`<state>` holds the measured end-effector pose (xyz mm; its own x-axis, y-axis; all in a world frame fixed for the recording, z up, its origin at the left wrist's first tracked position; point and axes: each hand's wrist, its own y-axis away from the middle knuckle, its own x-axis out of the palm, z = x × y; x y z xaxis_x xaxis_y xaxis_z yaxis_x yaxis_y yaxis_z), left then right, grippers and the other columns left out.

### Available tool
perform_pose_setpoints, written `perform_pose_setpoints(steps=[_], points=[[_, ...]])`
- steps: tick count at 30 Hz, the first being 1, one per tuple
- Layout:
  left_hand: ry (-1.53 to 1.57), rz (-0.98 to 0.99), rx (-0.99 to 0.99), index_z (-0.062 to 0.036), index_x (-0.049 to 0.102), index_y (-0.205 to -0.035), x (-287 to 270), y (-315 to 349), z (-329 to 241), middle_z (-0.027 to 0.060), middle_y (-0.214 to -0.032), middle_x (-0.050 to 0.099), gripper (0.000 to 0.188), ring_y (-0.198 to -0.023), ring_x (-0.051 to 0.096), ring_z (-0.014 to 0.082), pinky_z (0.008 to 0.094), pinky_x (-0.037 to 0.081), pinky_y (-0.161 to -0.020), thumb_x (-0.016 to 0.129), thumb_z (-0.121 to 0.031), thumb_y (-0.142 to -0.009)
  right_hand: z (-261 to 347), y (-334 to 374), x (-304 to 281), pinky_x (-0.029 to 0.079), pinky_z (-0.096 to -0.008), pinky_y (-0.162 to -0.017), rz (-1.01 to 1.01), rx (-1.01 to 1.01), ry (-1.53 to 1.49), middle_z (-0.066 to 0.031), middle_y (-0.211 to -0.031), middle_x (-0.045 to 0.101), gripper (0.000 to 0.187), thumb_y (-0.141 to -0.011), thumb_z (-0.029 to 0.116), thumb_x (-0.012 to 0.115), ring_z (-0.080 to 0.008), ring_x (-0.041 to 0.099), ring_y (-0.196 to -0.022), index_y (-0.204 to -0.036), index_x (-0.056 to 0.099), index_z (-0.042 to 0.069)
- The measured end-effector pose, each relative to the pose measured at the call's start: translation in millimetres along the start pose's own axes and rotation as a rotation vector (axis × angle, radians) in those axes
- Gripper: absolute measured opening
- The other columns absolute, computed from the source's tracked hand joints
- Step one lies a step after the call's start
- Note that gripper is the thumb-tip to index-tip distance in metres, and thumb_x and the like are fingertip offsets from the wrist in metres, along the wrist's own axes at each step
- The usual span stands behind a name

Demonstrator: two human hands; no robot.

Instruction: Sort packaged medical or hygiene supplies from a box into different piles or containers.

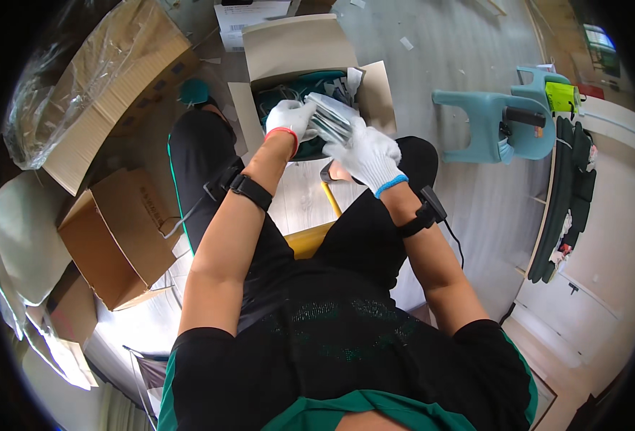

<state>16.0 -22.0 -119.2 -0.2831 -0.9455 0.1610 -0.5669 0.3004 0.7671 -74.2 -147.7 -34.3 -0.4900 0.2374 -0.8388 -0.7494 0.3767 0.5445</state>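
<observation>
A bundle of shiny clear plastic packets (334,116) is between my hands, over an open cardboard box (299,49). My left hand (290,118), in a white knit glove with a red cuff, has its fingers closed on the bundle's left edge. Around its right side is my right hand (372,153), gloved in white with a blue cuff; its fingertips are slightly blurred. Inside the box lie a dark green lining or bag (322,77) and more clear wrapping, partly covered by my hands. What the packets contain is too glossy to make out.
An empty-looking brown carton (120,241) lies tipped at left, below a large carton (127,90) draped in clear plastic film. Pale blue stools (468,108) stand at right, one carrying a dark object. A yellow seat (309,241) shows between my legs. Paper scraps dot the floor.
</observation>
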Motion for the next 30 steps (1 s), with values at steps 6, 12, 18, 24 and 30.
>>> perform_pose_setpoints(steps=[6,12,18,24,30], points=[[-0.139,-0.042,0.179,-0.0037,0.058,-0.127,7.8,0.2,-6.4,0.0103,-0.099,0.069,0.049,-0.071,0.069,0.0186,0.028,0.057,-0.062,0.062,-0.041,-0.095,-33.3,-33.8,22.9,0.056,-0.0472,-0.072,-0.217,-0.109,0.057,-0.0178,-0.092,0.071,0.027,-0.089,0.03,0.061,-0.0363,0.07,-0.085,-0.103,0.065,0.008],[-0.71,-0.335,0.564,-0.0045,0.068,-0.118,-7.9,-31.6,0.7,0.0135,-0.099,0.072,0.047,-0.083,0.07,0.0225,0.0326,0.054,-0.078,0.065,-0.042,-0.091,-22.3,-36.6,15.3,0.059,-0.0443,-0.069,-0.147,-0.111,0.264,-0.0154,-0.099,0.072,0.026,-0.082,0.017,0.071,-0.0329,0.073,-0.09,-0.106,0.068,0.006],[-0.618,-0.103,0.536,-0.0043,0.073,-0.102,14.1,-17.9,-13.0,0.0143,-0.093,0.073,0.042,-0.085,0.069,0.0243,0.0325,0.052,-0.081,0.072,-0.042,-0.084,-22.1,-36.4,10.5,0.058,-0.0446,-0.065,-0.06,-0.046,0.354,-0.0132,-0.099,0.073,0.025,-0.083,0.016,0.07,-0.0311,0.073,-0.088,-0.106,0.071,0.007],[-0.749,-0.046,0.669,-0.0039,0.072,-0.099,11.7,-34.4,3.4,0.0115,-0.09,0.073,0.031,-0.08,0.068,0.0197,0.0315,0.053,-0.076,0.077,-0.029,-0.081,-36.4,-44.8,27.6,0.057,-0.0426,-0.062,-0.094,-0.314,0.432,-0.0138,-0.083,0.073,0.014,-0.078,0.016,0.068,-0.0307,0.073,-0.079,-0.087,0.074,0.006],[-0.327,-0.297,0.667,-0.0011,0.071,-0.102,-14.4,-15.7,-11.8,0.0108,-0.085,0.072,0.025,-0.073,0.066,0.0155,0.031,0.052,-0.072,0.068,-0.022,-0.09,-54.1,-15.5,0.6,0.054,-0.042,-0.052,-0.397,-0.477,0.334,-0.0104,-0.071,0.069,0.008,-0.075,0.018,0.068,-0.0276,0.071,-0.065,-0.077,0.07,0.01]])
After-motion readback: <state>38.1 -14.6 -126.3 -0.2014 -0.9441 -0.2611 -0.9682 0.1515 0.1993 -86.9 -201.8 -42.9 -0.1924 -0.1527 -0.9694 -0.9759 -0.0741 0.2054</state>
